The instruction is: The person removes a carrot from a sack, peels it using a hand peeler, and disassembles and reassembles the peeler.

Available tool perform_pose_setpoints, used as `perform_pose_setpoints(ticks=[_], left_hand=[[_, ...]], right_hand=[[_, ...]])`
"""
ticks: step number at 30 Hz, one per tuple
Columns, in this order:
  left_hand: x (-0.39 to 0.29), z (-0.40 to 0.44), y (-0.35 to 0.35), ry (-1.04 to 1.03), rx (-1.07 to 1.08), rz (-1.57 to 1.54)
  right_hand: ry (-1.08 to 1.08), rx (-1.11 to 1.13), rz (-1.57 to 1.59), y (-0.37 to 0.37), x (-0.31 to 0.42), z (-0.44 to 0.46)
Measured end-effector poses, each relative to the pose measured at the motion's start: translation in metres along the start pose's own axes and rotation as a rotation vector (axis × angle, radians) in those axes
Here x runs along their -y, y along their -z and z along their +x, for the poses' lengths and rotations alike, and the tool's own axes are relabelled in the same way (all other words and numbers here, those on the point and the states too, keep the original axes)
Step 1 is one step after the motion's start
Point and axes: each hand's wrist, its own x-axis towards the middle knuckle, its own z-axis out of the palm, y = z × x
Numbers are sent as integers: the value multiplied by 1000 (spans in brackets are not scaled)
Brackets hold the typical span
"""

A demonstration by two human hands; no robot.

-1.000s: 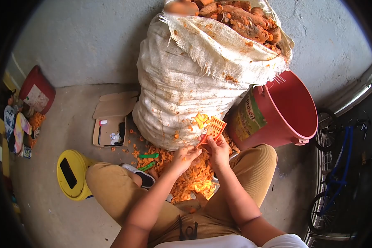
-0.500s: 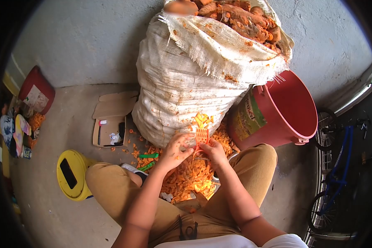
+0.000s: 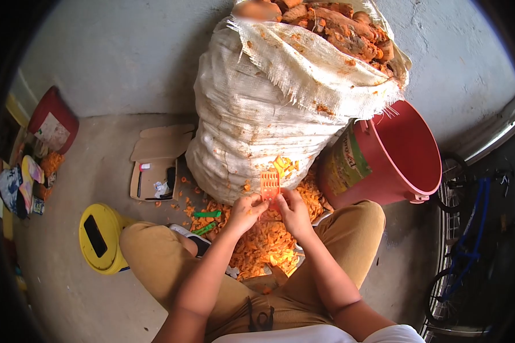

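Note:
An orange slotted plastic tool (image 3: pixel 270 184) stands upright between my two hands, its slotted end pointing at the sack. My left hand (image 3: pixel 248 211) grips its lower left side with fingers closed. On the other side, my right hand (image 3: pixel 293 212) holds its lower right edge. The tool's lower part is hidden by my fingers. Beneath both hands lies a heap of orange peelings (image 3: pixel 264 246). Two green-handled things (image 3: pixel 206 214) rest left of the heap. Just beyond the hands stands a large white woven sack (image 3: pixel 257 120), with orange-brown root pieces (image 3: pixel 346 34) at its top.
A big red bucket (image 3: pixel 409 154) leans right of the sack. Left are an open cardboard box (image 3: pixel 136 186) with small items and a yellow container (image 3: pixel 91 251) bearing a phone-like black slab. Another red container (image 3: pixel 54 123) stands far left. A blue bicycle (image 3: pixel 469 251) is at right.
The orange tool has moved left and turned upright, its slotted face now towards me. My left hand has closed in on it from the left. The view has shifted slightly.

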Motion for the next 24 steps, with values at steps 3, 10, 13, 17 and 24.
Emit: perform_pose_setpoints(ticks=[3, 10, 13, 17, 24], left_hand=[[8, 5, 6, -32, -139, 13], [-7, -2, 10, 92, -136, 38], [8, 5, 13, 74, -140, 73], [-5, 0, 14, 77, -174, 170], [-24, -8, 8, 4, -188, 640]], right_hand=[[118, -85, -194, 13, 26, -6], [604, 162, -612, 7, 31, -14], [643, 160, -688, 3, 27, -14], [689, 184, -746, -1, 23, -16], [723, 188, -724, -5, 24, -18]])
